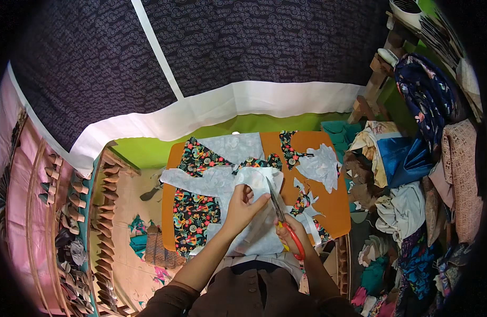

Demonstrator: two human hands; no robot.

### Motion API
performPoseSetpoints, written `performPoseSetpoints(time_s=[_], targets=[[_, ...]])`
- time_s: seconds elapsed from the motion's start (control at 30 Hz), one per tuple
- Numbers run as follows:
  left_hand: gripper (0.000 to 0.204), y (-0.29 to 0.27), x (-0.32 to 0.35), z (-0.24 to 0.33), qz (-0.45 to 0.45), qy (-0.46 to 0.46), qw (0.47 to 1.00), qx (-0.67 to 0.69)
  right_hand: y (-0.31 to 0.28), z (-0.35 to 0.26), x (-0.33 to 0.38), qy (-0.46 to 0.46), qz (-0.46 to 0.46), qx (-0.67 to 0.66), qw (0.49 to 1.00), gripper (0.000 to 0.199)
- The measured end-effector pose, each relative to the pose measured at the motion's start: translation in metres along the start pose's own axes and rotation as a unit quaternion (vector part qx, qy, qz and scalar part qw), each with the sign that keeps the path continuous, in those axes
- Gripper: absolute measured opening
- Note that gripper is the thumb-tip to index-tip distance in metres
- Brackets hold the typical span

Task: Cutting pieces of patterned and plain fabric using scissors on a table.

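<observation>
My right hand [295, 232] grips a pair of scissors [276, 204] with red and yellow handles. Their blades point away from me and meet the edge of a white cloth piece [254, 176]. On the left part of that piece is my left hand [247, 205], its fingers curled in and pinching the cloth, thumb stretched toward the blades. Beneath both hands lies black fabric with a bright floral print [196, 219], its pale reverse side [201, 179] partly turned up. How far the blades are apart is hard to make out.
The orange tabletop [336, 211] carries cut scraps [318, 166] at its right. Wooden shoe lasts [107, 211] line racks on the left. Heaped fabrics [402, 211] crowd the right side. A dark patterned cloth [254, 42] hangs beyond the table. Scraps [139, 244] lie on the floor at left.
</observation>
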State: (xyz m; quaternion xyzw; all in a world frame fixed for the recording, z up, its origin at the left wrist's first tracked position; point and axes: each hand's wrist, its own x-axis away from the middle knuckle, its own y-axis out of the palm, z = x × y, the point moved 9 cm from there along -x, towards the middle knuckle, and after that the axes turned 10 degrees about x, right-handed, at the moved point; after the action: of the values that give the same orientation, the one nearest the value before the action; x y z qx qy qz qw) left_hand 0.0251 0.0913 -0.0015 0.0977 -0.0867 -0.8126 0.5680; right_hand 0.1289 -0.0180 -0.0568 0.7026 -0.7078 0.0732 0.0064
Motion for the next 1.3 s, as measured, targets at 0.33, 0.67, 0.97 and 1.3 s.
performPoseSetpoints(time_s=[0.33,0.67,0.97,1.3], targets=[[0.077,-0.001,-0.001,-0.008,0.001,-0.042,0.994,0.100,0.002,-0.013,-0.002,-0.025,0.031,0.004,0.999,0.041],[0.081,-0.002,-0.003,0.004,-0.033,-0.083,0.994,0.062,0.000,-0.002,0.001,0.020,-0.010,0.016,1.000,0.040],[0.082,0.005,-0.002,0.001,-0.095,-0.104,0.990,0.007,0.001,-0.012,-0.001,-0.008,-0.059,0.007,0.998,0.038],[0.078,0.000,-0.002,0.002,-0.094,-0.107,0.990,-0.012,0.000,-0.001,0.002,0.057,-0.067,-0.031,0.996,0.038]])
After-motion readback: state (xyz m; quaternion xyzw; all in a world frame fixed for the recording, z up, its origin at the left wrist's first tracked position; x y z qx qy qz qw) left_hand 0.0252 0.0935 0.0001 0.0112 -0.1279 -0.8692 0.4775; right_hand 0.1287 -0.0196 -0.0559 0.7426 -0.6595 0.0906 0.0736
